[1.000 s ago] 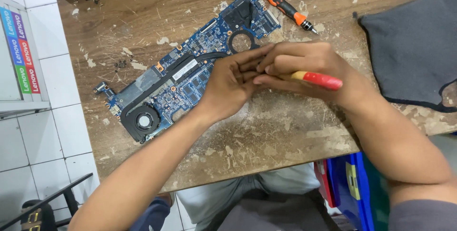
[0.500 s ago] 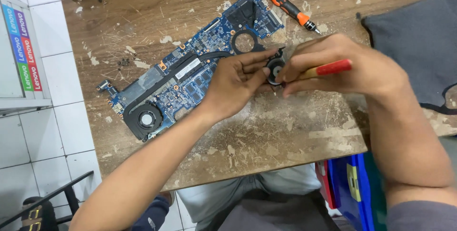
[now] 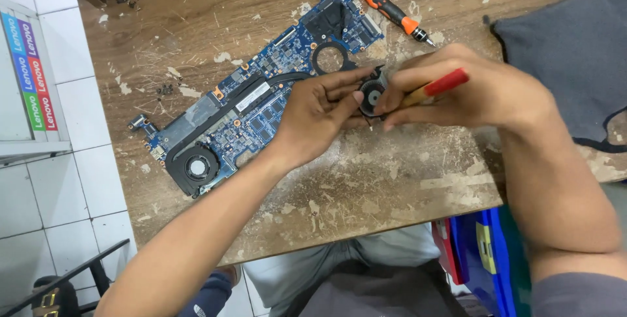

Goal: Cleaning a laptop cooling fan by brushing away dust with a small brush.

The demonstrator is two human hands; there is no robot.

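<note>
The small black cooling fan point(image 3: 372, 97) is held above the wooden table point(image 3: 366, 180), just off the right edge of the blue circuit board point(image 3: 261, 105). The left hand point(image 3: 320, 111) closes on the fan from the left, thumb and fingertips pinching its housing. The right hand point(image 3: 470, 92) closes on it from the right, fingertips pressed against the fan's rim; the same hand also grips a red-handled screwdriver point(image 3: 439, 86), whose handle projects up and to the right between the fingers. The fan's round hub faces the camera between the two sets of fingertips. The circuit board lies diagonally across the table, with a second fan point(image 3: 194, 167) still mounted at its lower left end and an empty round cutout point(image 3: 330, 58) near the hands. An orange-and-black screwdriver point(image 3: 388, 9) lies beyond the hands, apart from them. A dark grey cloth point(image 3: 575, 49) covers the table's right side. Bare, scuffed wood lies open below the hands, up to the near table edge.
</note>
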